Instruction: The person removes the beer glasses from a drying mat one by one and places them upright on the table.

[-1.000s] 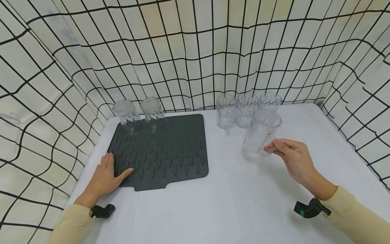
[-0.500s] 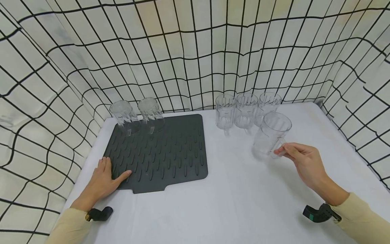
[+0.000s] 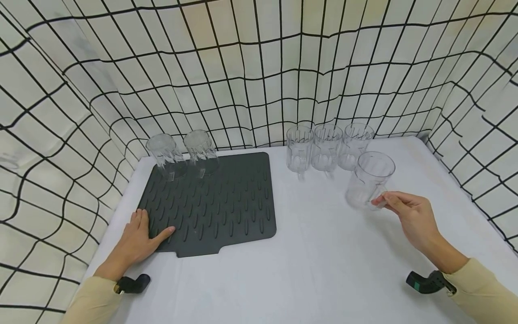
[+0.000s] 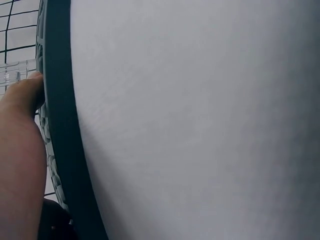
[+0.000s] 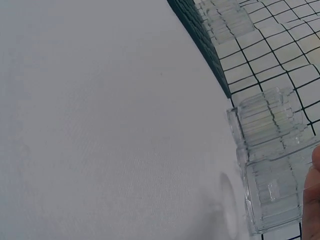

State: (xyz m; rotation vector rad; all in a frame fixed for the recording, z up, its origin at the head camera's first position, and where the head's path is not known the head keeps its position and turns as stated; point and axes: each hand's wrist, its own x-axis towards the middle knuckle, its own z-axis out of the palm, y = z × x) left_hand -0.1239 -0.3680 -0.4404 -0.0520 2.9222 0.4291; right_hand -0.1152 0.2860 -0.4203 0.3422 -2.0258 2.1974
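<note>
My right hand pinches the handle of a clear glass mug between thumb and fingers. The mug has its rim up and is close over the white table, in front of three more clear mugs. In the right wrist view the held mug overlaps others behind it, and part of my fingers shows at the right edge. My left hand rests on the near left corner of a dark grey ribbed mat, thumb spread across its top. The left wrist view shows the mat's edge beside the hand.
Two clear mugs stand on the mat's far left part. A black wire grid over white sheeting walls the table at the back and both sides. The white tablecloth spreads in front of the mat and mugs.
My right hand has carried the mug to the right and slightly nearer, away from the three mugs in the back row. The left hand stays on the mat's corner.
</note>
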